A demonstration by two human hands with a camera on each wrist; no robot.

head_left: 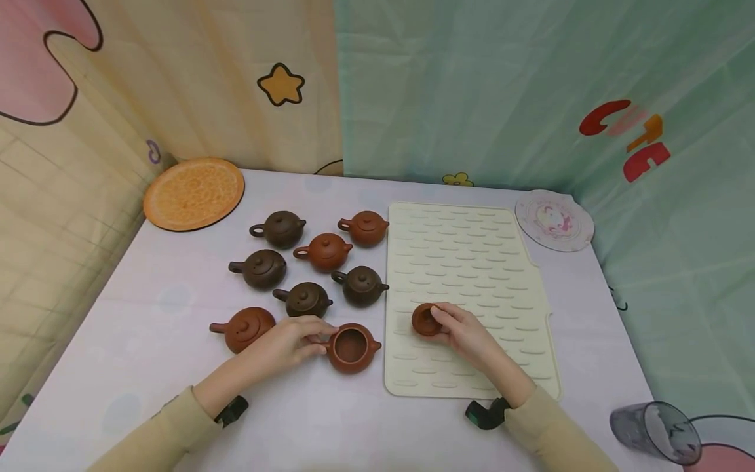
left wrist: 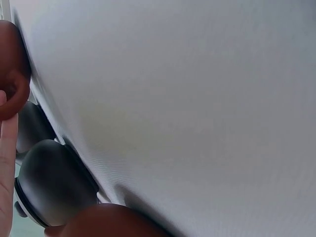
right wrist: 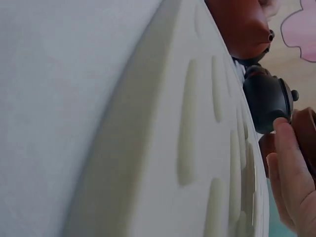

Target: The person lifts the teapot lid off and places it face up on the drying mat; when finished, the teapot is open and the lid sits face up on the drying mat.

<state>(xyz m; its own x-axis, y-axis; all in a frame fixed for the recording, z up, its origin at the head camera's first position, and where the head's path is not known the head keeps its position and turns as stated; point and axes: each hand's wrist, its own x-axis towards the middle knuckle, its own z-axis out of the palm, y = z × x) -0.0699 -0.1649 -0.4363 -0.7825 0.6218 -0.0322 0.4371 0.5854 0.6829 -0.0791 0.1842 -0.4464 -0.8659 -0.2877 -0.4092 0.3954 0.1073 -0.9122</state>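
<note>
My left hand [head_left: 293, 342] holds the handle of a lidless reddish-brown clay teapot [head_left: 351, 368] standing on the table. The teapot's round opening faces up and its spout points right. In the left wrist view, a finger [left wrist: 7, 173] reaches to the looped handle [left wrist: 20, 96]. Above the drying mat [head_left: 472, 387], my right hand [head_left: 466, 332] pinches a small round reddish-brown teapot lid [head_left: 420, 321], its hollow side showing. The right wrist view catches part of that lid [right wrist: 307, 129] beside the fingers [right wrist: 291, 158]. Left of the open teapot sits a lidded reddish-brown teapot [head_left: 244, 328].
Several lidded teapots stand behind the left hand, dark ones [head_left: 305, 300] and reddish ones [head_left: 326, 252]. A round orange-patterned board [head_left: 194, 195] lies at the back left, a pink-printed plate [head_left: 554, 221] at the back right. A clear glass [head_left: 655, 432] lies near the right edge.
</note>
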